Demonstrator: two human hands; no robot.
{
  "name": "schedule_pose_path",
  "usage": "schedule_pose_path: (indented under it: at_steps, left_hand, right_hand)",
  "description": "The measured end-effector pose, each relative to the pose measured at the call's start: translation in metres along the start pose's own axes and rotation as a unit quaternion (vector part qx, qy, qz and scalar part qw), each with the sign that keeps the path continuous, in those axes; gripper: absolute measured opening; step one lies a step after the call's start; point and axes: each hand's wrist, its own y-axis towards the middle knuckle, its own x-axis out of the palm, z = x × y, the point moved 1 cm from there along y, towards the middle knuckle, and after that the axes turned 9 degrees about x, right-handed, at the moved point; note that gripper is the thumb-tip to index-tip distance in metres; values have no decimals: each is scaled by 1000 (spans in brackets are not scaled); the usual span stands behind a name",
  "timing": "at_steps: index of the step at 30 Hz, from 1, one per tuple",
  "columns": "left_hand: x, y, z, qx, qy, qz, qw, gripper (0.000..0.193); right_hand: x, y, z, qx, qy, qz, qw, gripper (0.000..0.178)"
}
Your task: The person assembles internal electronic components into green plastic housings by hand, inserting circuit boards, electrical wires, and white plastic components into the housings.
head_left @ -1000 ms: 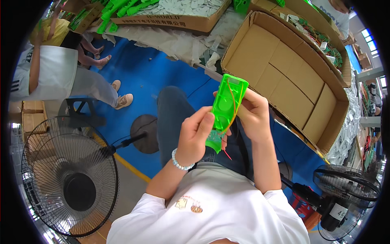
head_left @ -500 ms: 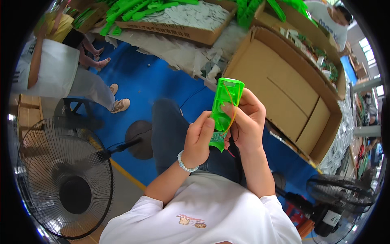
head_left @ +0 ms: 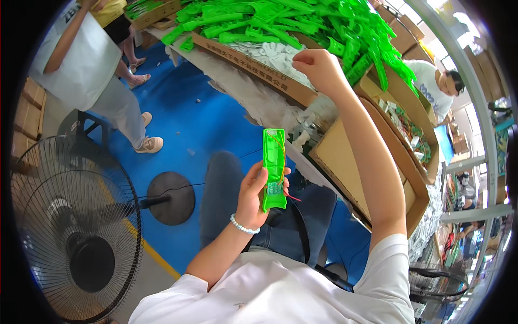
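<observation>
Casing (head_left: pixel 273 154) of green plastic sits clasped in the left hand (head_left: pixel 251 197); up beyond that grip, the right hand (head_left: pixel 319 69) curls near white pieces (head_left: pixel 267 53), any hold unclear

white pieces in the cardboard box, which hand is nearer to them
Right. The right hand is at the right end of the white pieces, contact unclear; the left hand is farther off, lower in the picture, holding the green shell.

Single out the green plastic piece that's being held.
The green shell in the left hand, circuit board showing; the other green pieces lie beyond, unheld.
</observation>
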Motion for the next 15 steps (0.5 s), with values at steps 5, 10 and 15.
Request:
schedule_pose_path:
  at_steps: [5,10,15]
  left_hand:
    - [-7,-10,23,48,-14,24,998,36]
    - [-21,-13,41,93,-30,36,995,39]
    - [-20,-12,55,105,-58,-4,993,35]
  right_hand:
    - [57,61,35,50,-48,-96,993,27]
    - [58,51,32,113,35,-76,990,31]
    - [20,18,-19,50,112,22,992,21]
